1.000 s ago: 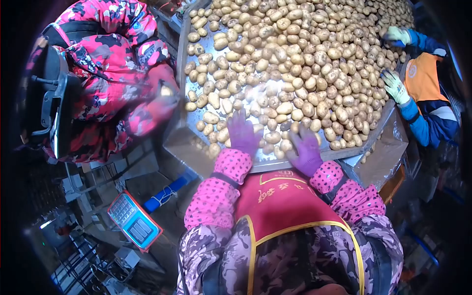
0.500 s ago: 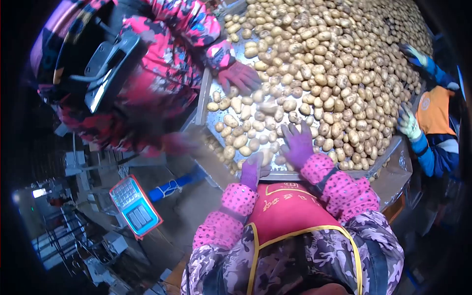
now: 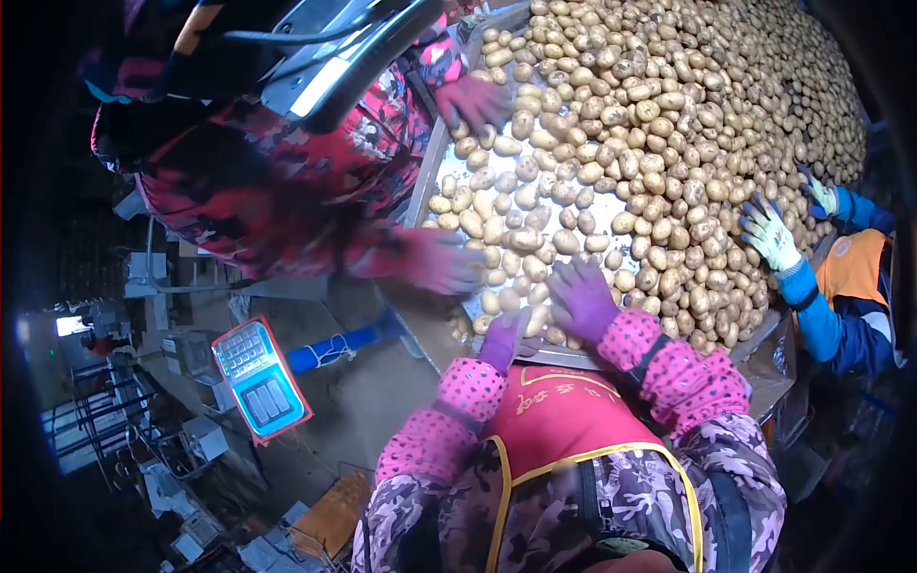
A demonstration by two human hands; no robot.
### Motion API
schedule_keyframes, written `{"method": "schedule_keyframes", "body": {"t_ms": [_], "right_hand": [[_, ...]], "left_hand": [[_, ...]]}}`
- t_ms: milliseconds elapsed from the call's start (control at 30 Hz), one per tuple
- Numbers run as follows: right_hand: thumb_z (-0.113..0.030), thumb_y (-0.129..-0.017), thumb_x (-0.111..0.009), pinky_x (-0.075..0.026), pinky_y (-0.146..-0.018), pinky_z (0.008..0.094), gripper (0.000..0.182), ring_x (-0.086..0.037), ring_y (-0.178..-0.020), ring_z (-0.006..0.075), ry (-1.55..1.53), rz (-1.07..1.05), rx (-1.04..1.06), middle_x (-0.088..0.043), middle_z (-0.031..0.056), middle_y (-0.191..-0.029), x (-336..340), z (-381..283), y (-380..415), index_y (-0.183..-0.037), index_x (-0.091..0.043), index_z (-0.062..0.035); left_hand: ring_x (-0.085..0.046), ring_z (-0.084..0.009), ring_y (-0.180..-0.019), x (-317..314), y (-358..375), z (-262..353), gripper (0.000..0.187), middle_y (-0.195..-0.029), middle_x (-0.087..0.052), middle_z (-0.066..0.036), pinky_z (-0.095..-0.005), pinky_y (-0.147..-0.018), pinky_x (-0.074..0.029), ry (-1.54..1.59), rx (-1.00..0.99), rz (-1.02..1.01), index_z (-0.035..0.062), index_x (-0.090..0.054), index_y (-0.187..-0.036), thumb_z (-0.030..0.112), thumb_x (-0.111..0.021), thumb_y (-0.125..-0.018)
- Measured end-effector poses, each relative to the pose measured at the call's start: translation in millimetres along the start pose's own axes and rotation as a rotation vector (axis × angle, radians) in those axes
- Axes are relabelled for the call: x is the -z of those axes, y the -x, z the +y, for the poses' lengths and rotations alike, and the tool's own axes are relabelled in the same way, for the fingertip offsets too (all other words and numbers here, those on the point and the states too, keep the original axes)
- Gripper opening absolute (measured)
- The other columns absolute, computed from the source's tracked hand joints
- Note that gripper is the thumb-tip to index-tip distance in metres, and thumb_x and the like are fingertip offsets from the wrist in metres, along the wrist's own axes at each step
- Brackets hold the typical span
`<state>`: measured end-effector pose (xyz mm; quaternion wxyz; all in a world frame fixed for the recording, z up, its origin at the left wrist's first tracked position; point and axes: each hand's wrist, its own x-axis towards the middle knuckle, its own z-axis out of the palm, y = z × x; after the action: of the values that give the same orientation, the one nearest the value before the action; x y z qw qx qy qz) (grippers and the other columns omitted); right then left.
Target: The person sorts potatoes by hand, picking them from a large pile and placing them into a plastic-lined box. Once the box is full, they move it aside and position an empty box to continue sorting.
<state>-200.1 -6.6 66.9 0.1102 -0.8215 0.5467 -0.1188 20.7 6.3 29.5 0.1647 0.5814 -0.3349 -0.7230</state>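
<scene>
Yellow characters (image 3: 565, 393), too small to read, cross my red, yellow-edged cloth apron (image 3: 573, 430). My purple-gloved right hand (image 3: 585, 301) rests with loosely spread fingers on oval, tan, dirt-flecked potatoes (image 3: 669, 181) heaped across a shiny metal table (image 3: 607, 212); my purple-gloved left hand (image 3: 503, 341) is half curled at the near edge, and whether it grips anything I cannot tell. Since half a second ago, a co-worker's blurred pink-gloved hand (image 3: 441, 261) has come over the table's left corner.

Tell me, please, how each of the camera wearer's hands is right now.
Left hand: cannot tell whether open or closed.
Right hand: open, over the potatoes.
</scene>
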Motion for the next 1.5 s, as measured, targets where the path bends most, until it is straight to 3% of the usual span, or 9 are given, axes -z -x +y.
{"method": "schedule_keyframes", "body": {"t_ms": [133,233,400,533,767,900,1167,1333,1500], "right_hand": [[-0.018,-0.089,-0.061,-0.049,-0.076,0.0512,0.013,-0.064,-0.086,0.0401,-0.5,-0.061,-0.186,-0.066,0.0172,-0.086,37,21,-47,-0.087,-0.061,-0.0051],[-0.019,-0.088,-0.063,-0.046,-0.088,0.0535,0.027,-0.059,-0.1,0.0383,-0.221,0.418,-0.096,-0.064,0.0171,-0.105,24,47,-108,-0.113,-0.064,-0.0082],[-0.027,-0.083,-0.066,-0.035,-0.109,0.0614,0.052,-0.043,-0.136,0.0429,0.202,0.017,-0.06,-0.049,0.0184,-0.147,-2,21,-88,-0.133,-0.058,-0.0117],[-0.038,-0.081,-0.072,-0.038,-0.108,0.0614,0.06,-0.042,-0.138,0.0432,-0.109,-0.137,0.189,-0.052,0.0154,-0.142,10,8,-15,-0.135,-0.059,-0.0137],[-0.023,-0.079,-0.067,-0.042,-0.101,0.0536,0.044,-0.054,-0.115,0.041,0.148,-0.258,-0.184,-0.06,0.0157,-0.121,55,92,-40,-0.121,-0.064,-0.0122],[-0.028,-0.084,-0.07,-0.038,-0.111,0.0576,0.052,-0.046,-0.136,0.043,0.167,0.356,-0.146,-0.055,0.0196,-0.141,42,144,-76,-0.132,-0.06,-0.0096],[-0.034,-0.081,-0.071,-0.039,-0.107,0.0599,0.06,-0.043,-0.136,0.0456,-0.069,0.066,-0.101,-0.05,0.0187,-0.147,-19,25,-40,-0.136,-0.059,-0.014],[-0.03,-0.074,-0.077,-0.035,-0.11,0.0602,0.058,-0.044,-0.136,0.0457,-0.377,0.129,-0.149,-0.051,0.0191,-0.145,8,-13,80,-0.125,-0.065,-0.0061],[-0.031,-0.078,-0.076,-0.032,-0.115,0.0588,0.062,-0.041,-0.137,0.0475,-0.109,-0.057,-0.499,-0.048,0.0219,-0.145,35,-45,153,-0.132,-0.06,-0.0047]], "left_hand": [[-0.072,-0.0247,-0.099,14,-5,-10,0.043,-0.105,-0.073,-0.012,-0.0377,-0.079,-0.061,-0.233,-0.049,-0.078,-0.0012,-0.062,-0.124,0.037,-0.051,-0.108],[-0.07,-0.0301,-0.108,-4,46,52,0.044,-0.117,-0.069,-0.016,-0.0414,-0.092,-0.06,0.327,0.073,-0.13,-0.0022,-0.057,-0.13,0.035,-0.049,-0.109],[-0.059,-0.0322,-0.127,0,28,-1,0.04,-0.139,-0.055,-0.017,-0.044,-0.107,-0.053,0.341,-0.044,-0.23,-0.003,-0.053,-0.135,0.025,-0.054,-0.107],[-0.061,-0.0347,-0.124,2,33,43,0.061,-0.141,-0.056,-0.018,-0.0438,-0.106,-0.05,-0.583,-0.611,-0.245,0.0011,-0.055,-0.141,0.019,-0.078,-0.087],[-0.063,-0.0301,-0.124,-14,-23,32,0.07,-0.134,-0.063,-0.019,-0.041,-0.096,-0.059,0.449,0.272,-0.266,0.0001,-0.05,-0.146,0.006,-0.081,-0.083],[-0.062,-0.0238,-0.122,-18,-34,34,0.083,-0.144,-0.055,-0.021,-0.0307,-0.091,-0.059,0.148,-0.384,-0.067,0.0025,-0.033,-0.158,-0.014,-0.068,-0.085],[-0.067,-0.0269,-0.113,-5,24,5,0.071,-0.133,-0.062,-0.018,-0.0326,-0.087,-0.06,0.1,-0.197,-0.282,-0.0004,-0.047,-0.146,-0.018,-0.069,-0.081],[-0.068,-0.0243,-0.086,-3,44,18,0.058,-0.106,-0.071,-0.019,-0.032,-0.077,-0.06,0.312,0.245,-0.082,-0.0016,-0.056,-0.138,0.046,-0.043,-0.108],[-0.068,-0.0225,-0.077,31,28,-28,0.058,-0.101,-0.073,-0.017,-0.0306,-0.071,-0.06,0.035,-0.008,-0.236,-0.0013,-0.055,-0.139,0.046,-0.047,-0.107]]}}
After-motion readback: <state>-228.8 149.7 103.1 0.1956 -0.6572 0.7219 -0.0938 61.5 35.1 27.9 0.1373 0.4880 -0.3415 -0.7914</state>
